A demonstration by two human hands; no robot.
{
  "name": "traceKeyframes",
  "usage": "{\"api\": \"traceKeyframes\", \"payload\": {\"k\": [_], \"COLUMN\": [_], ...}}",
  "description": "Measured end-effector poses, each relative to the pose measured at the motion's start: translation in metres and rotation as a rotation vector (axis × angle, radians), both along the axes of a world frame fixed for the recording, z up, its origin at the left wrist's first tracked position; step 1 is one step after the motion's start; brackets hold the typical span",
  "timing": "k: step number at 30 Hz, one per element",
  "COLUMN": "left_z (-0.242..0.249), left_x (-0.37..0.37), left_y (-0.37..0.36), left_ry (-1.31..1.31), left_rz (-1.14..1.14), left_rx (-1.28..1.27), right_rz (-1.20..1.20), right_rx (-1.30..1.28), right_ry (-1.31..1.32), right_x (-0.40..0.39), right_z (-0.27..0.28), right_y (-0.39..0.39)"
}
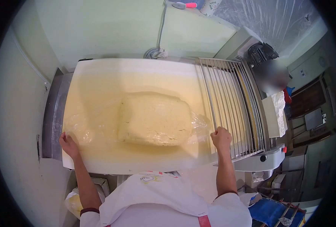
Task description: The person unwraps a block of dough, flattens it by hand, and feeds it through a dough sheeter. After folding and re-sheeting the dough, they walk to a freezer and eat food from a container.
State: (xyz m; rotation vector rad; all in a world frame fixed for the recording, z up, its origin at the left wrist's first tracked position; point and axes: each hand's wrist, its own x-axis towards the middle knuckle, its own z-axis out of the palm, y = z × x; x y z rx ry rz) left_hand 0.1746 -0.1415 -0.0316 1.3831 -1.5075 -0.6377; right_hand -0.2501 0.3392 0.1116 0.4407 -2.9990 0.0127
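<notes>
A large, pale yellow block of dough point(156, 119) with rounded corners and small cracks lies in the middle of a flour-dusted work surface point(99, 75). Clear plastic film point(199, 122) stretches out from under both its ends. At the surface's left edge, my left hand point(68, 145) is closed in a pinch at the film's left end. My right hand point(221, 138) makes a fist at the film's right end, beside a metal grille. Both hands are apart from the dough. The film inside the fingers is hardly visible.
The metal bar grille point(228, 106) covers the machine's right part. A coiled cable point(152, 53) hangs at the back wall. A pink-handled tool point(185, 5) lies at the top. Another person point(272, 77), blurred, is at the right. Blue material point(268, 212) lies low right.
</notes>
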Motion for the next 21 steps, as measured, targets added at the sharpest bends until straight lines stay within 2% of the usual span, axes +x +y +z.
{"api": "traceKeyframes", "payload": {"k": [2, 5, 7, 8, 10, 13, 14, 16, 17, 18, 21], "left_z": [0.008, -0.002, 0.036, 0.061, 0.108, 0.156, 0.164, 0.151, 0.148, 0.146, 0.129], "left_x": [-0.003, -0.005, -0.035, -0.054, -0.097, -0.159, -0.179, -0.221, -0.242, -0.260, -0.285], "left_y": [0.005, 0.002, 0.020, 0.036, 0.060, 0.113, 0.139, 0.181, 0.203, 0.219, 0.242], "left_ry": [0.034, 0.052, -0.090, -0.157, -0.132, -0.156, -0.092, -0.186, -0.199, -0.208, -0.477], "left_rz": [0.018, 0.053, 0.039, 0.032, -0.283, -0.874, -1.041, -1.362, -1.431, -1.498, -1.481], "left_rx": [0.000, -0.128, -0.237, -0.294, -0.260, -0.104, -0.044, -0.211, -0.256, -0.304, -0.343], "right_rz": [-0.009, 0.335, 0.477, 0.431, 0.368, 0.159, 0.283, 0.511, 0.628, 0.606, 0.477], "right_rx": [-0.151, -0.658, -0.637, -0.471, -0.132, -0.487, -0.542, -0.785, -0.718, -0.746, -0.768], "right_ry": [0.070, 0.272, 0.273, 0.178, -0.036, 0.151, 0.194, -0.111, -0.205, -0.183, -0.220], "right_x": [0.008, 0.022, 0.025, 0.010, -0.020, -0.026, -0.010, 0.030, 0.054, 0.067, 0.068], "right_z": [0.004, 0.034, 0.026, 0.017, -0.009, 0.014, 0.022, -0.009, -0.005, -0.006, -0.031], "right_y": [0.000, -0.034, -0.061, -0.061, -0.056, -0.048, -0.049, -0.056, -0.067, -0.078, -0.078]}}
